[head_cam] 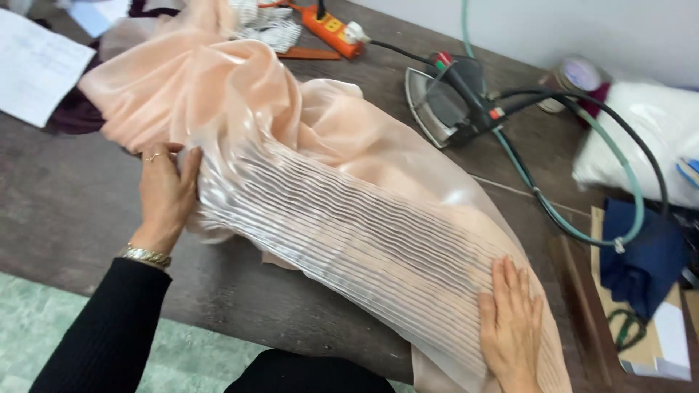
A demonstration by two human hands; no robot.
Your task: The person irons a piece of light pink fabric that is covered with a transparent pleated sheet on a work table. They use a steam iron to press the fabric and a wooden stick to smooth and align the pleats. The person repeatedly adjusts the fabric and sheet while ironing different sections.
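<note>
A long piece of shiny peach fabric [342,211], folded into many fine pleats, lies diagonally across a dark wooden table [65,211]. My left hand [166,193], with a ring and a gold bracelet over a black sleeve, pinches the upper left end of the pleated stack. Lying flat with fingers together, my right hand [510,320] presses on the pleats at their lower right end near the table's front edge. Loose unpleated fabric [196,80] bunches up behind the pleats.
A steam iron [444,102] rests on its side at the back, with black and green hoses [582,175] looping to the right. An orange power strip [331,29], white paper [33,65], a white bundle [648,138] and dark blue cloth [641,255] surround the work.
</note>
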